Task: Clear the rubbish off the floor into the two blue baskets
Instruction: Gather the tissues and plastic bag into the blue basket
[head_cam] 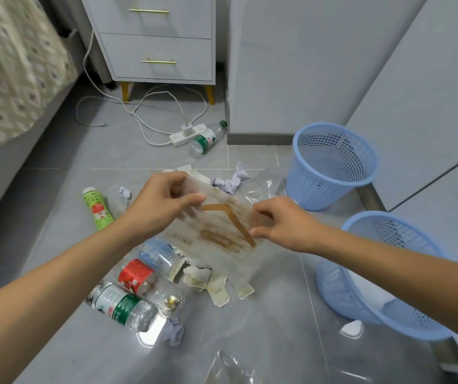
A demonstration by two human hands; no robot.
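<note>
Hands both lifted above the floor litter — left hand (164, 200) and right hand (280, 223) hold a stained translucent plastic bag (222, 231), fingers pinching its edges, left of two blue baskets (333, 164).

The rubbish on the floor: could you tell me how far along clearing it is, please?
Early. The near basket seems to hold something white; the far basket looks empty. Both the left hand and right hand hold a stained plastic bag. Bottles and crumpled paper remain.
</note>
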